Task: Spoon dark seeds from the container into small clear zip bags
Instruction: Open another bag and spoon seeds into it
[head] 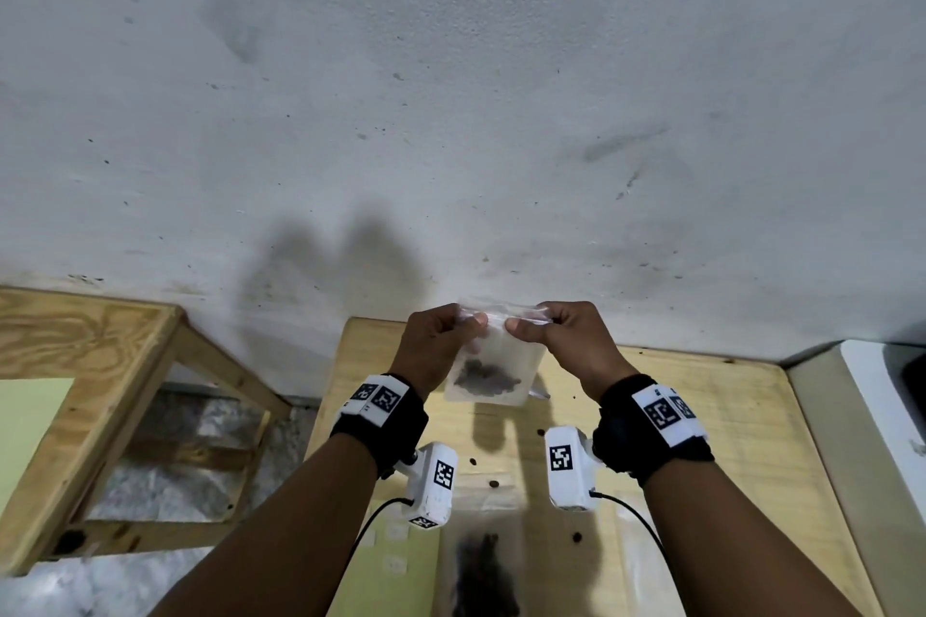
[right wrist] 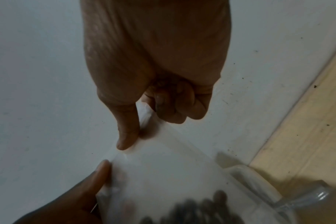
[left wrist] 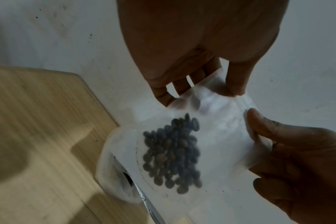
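While both our hands, left hand and right hand, pinch one zip bag, only the left wrist view resolves its seeds. Head view alone shows one more seed-filled bag at 6 o'clock.

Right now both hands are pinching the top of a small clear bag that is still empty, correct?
Not empty. Both the left hand and right hand do pinch the small clear bag at its top, but the left wrist view shows dark seeds inside.

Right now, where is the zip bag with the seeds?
In the head view the zip bag hangs above the table's far edge, its top pinched between the left hand and right hand.
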`<action>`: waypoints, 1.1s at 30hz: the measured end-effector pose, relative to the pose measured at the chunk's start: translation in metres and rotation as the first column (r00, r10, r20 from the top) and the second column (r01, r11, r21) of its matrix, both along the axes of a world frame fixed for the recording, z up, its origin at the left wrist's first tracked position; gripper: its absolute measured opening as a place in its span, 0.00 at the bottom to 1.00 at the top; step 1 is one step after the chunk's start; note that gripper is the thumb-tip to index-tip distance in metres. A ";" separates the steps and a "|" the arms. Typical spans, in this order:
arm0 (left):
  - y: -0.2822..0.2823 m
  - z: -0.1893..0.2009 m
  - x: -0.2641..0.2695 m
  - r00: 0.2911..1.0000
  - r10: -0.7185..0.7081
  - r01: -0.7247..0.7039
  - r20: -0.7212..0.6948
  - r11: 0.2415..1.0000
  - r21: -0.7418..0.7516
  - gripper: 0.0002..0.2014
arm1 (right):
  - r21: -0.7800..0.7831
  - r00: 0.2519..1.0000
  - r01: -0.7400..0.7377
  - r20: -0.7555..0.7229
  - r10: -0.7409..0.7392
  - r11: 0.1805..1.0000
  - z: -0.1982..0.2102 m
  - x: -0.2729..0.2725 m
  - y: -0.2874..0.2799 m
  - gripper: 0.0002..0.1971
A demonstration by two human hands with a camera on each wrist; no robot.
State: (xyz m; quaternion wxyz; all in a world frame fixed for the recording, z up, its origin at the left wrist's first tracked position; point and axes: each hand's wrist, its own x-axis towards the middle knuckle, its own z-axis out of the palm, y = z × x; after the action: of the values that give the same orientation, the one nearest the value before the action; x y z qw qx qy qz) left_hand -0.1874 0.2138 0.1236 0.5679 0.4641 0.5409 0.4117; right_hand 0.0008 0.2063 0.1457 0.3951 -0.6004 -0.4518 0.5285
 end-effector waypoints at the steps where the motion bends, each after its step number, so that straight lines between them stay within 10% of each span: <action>1: 0.000 0.000 -0.001 1.000 -0.015 0.015 -0.009 1.000 0.001 0.09 | -0.003 1.000 -0.002 -0.003 0.002 1.000 0.002 0.001 -0.001 0.07; 24: -0.004 0.009 -0.011 0.998 -0.047 0.048 0.046 0.999 -0.025 0.07 | -0.165 0.955 0.223 -0.159 -0.249 0.961 0.009 -0.005 -0.010 0.18; 27: -0.006 0.006 -0.013 0.992 -0.106 0.105 0.066 0.994 0.012 0.30 | -0.168 0.942 0.259 -0.175 -0.287 0.951 0.007 -0.005 -0.009 0.15; 33: -0.008 0.005 -0.012 0.998 -0.001 0.008 -0.061 0.992 0.126 0.26 | -0.091 0.917 0.338 -0.190 -0.350 0.937 -0.003 -0.007 -0.013 0.12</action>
State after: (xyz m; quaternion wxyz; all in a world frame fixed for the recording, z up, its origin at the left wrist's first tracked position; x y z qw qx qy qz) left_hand -0.1990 0.2059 0.1288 0.5216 0.5126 0.5298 0.4295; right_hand -0.0062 0.1932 0.1428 0.5089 -0.6241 -0.2813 0.5218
